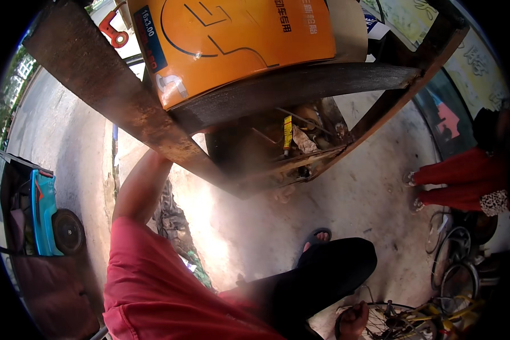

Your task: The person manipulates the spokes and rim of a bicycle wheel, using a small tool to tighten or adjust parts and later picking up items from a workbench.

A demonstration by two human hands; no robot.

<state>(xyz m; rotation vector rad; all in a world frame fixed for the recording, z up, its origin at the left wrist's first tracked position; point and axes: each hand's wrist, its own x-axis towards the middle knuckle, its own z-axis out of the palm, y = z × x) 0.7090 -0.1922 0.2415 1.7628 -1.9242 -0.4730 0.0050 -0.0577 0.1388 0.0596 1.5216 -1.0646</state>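
My left arm [139, 190] reaches up under the rusty metal stand [85, 85]; my left hand is hidden behind its slanted bar. An orange cardboard box [243, 39] rests on the stand's upper level. The shelf below holds a yellow tube [287, 136], metal rods and other small dark clutter. At the lower right, my right hand [354, 317] is low beside a spoked wheel [382, 328], its fingers curled; what it holds, if anything, I cannot make out.
A person in red trousers [453, 175] stands at the right. Bicycle tires [459, 283] and parts lie at the lower right. A turquoise vehicle [45, 209] is at the left beside a road. A red metal part [112, 31] is at the upper left.
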